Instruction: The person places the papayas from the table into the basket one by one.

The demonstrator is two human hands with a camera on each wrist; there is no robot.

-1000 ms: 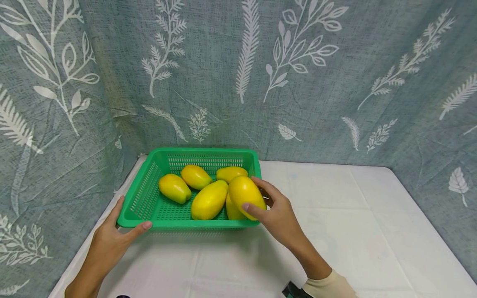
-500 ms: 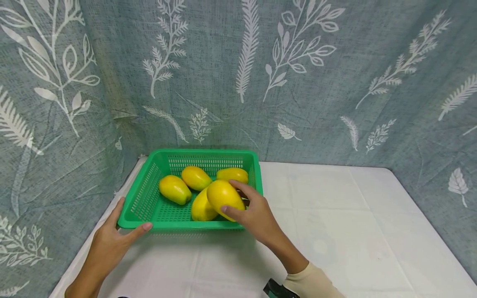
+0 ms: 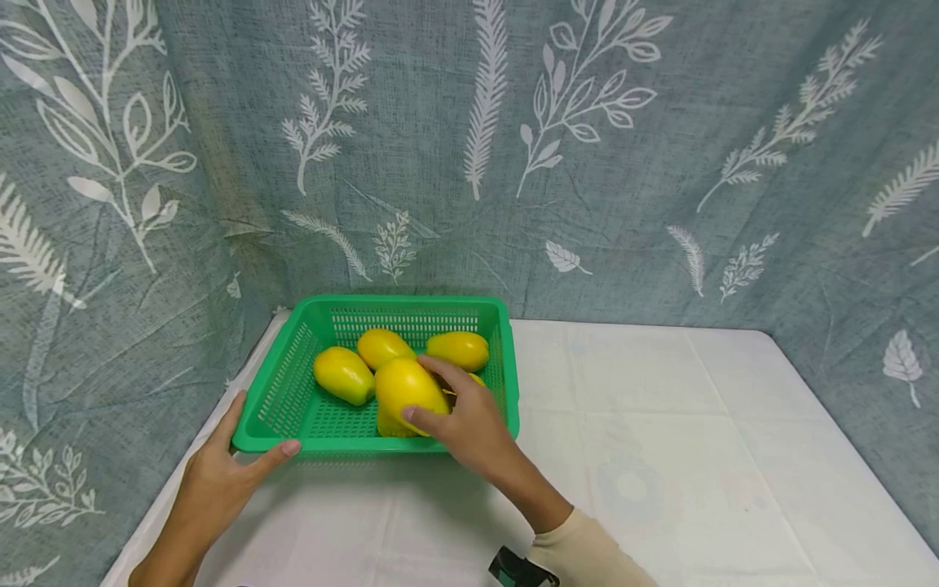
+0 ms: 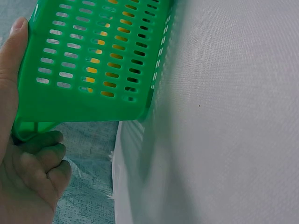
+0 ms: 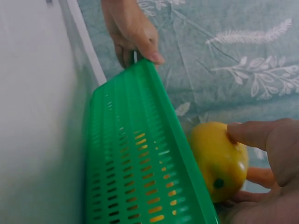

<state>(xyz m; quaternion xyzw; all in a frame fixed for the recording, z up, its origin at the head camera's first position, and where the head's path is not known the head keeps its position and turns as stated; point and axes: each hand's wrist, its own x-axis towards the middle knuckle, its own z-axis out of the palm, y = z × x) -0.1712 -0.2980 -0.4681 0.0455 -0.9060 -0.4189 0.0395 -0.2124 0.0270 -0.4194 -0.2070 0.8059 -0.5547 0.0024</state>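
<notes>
A green plastic basket [image 3: 323, 446] with slotted walls stands on the table's left side, holding several smooth yellow papayas, one of them a papaya [image 3: 343, 376] at the left. My left hand [image 3: 220, 477] grips its near left corner, thumb on the rim; in the left wrist view the fingers [image 4: 44, 161] curl below the rim. My right hand [image 3: 469, 416] holds another papaya [image 3: 409, 391] between thumb and fingers, above the front of the basket. It partly covers a papaya beneath. The right wrist view shows the held papaya [image 5: 217, 158] behind the rim, a dark green spot on its end.
A white cloth [image 3: 660, 440] covers the table. Behind and at both sides hangs a grey-green curtain [image 3: 440, 163] with white leaf prints, close to the basket's far side. A small dark device [image 3: 522, 568] sits beside the right sleeve.
My right hand has carried the papaya leftward over the basket, from its right end to above the front middle papaya. My left hand has stayed on the corner.
</notes>
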